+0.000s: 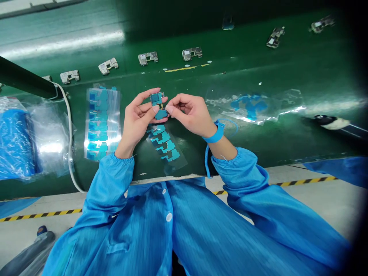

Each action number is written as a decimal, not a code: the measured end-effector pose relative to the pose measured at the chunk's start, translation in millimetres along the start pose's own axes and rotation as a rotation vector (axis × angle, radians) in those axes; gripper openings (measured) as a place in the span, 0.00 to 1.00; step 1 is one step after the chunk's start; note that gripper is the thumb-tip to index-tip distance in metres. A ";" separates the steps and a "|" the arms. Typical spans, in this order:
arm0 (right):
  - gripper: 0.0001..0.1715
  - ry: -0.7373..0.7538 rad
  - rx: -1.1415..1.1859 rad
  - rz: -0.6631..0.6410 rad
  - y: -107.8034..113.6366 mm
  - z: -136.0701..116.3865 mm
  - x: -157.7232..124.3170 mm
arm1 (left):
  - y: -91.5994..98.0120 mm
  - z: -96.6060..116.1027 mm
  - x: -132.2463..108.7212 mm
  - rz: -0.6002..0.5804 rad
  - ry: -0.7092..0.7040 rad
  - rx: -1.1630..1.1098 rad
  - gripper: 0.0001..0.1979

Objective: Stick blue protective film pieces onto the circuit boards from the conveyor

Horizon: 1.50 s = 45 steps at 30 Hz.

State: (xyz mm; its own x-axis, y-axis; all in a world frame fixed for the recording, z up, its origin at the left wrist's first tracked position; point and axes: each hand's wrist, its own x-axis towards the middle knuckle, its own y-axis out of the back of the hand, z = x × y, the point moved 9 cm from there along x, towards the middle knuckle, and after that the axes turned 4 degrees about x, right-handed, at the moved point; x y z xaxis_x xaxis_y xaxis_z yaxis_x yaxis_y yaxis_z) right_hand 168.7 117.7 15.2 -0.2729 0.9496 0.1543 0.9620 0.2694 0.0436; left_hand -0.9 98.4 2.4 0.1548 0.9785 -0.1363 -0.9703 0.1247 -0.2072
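My left hand (138,115) holds a small circuit board (156,99) with blue film on it, and a second blue-covered section (161,114) hangs just below. The fingertips of my right hand (189,113) pinch the board's near edge from the right. A blue antistatic wrist strap (217,132) circles my right wrist, with its coiled blue cord hanging down. Below my hands lies a clear strip of blue film pieces (165,145). A larger clear sheet of blue pieces (102,122) lies left of my left hand.
Several metal board frames (148,58) stand in a row on the green conveyor belt (258,65). Crumpled clear film with blue patches (250,107) lies to the right. Plastic bags (15,143) and a white cable (69,134) lie at the left.
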 end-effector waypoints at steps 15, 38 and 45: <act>0.21 0.042 -0.051 -0.113 -16.6 -3.3 -1.1 | -3.6 4.4 -4.6 0.029 -0.009 0.018 0.28; 0.23 -0.072 -1.056 -0.202 15.6 53.3 207.8 | 44.5 7.3 8.3 0.312 -0.032 -0.063 0.12; 0.21 -0.052 -0.485 -0.156 4.2 32.1 199.9 | 43.4 4.8 10.2 0.283 -0.055 -0.069 0.11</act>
State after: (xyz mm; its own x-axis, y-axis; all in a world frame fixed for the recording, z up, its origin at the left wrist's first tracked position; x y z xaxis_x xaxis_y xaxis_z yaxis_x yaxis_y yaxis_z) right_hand 118.1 313.9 14.5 -0.4006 0.9142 0.0605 0.7961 0.3146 0.5170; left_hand -42.3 114.5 -3.4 -0.1320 0.9806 -0.1452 -0.9583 -0.1637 -0.2342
